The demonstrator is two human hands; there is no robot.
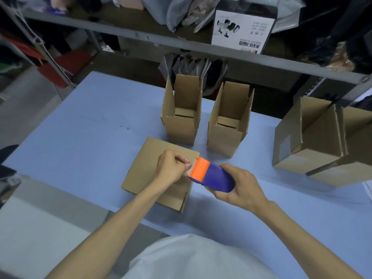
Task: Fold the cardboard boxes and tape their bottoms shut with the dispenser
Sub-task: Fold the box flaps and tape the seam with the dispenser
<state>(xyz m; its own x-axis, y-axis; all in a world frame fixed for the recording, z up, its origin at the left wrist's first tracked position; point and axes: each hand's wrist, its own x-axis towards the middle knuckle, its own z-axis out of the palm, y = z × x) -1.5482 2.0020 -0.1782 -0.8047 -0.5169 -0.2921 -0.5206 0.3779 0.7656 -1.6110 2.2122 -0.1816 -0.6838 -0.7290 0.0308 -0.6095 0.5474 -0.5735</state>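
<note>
Two hands centre frame over near box [145, 174] on tabletop [90, 137]: right hand [241, 186] fingers wrap dispenser [213, 176]; left hand [171, 168] fingers pinch tape [190, 170] end. Upright boxes [181, 127] [225, 139] behind.

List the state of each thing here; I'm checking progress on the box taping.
Left hand: pinches the tape end.
Right hand: grips the dispenser.
Dispenser: held over the near box.
Near box: closed face up.
Left upright box: top open.
Right upright box: top open.
Large box: top open.

Orange-and-purple plastic tape dispenser [211, 176], clear tape end [189, 169] drawn out, above low-lying brown cardboard box [145, 170]; two narrow open-topped cardboard boxes [181, 127] [225, 137] upright behind.
</note>
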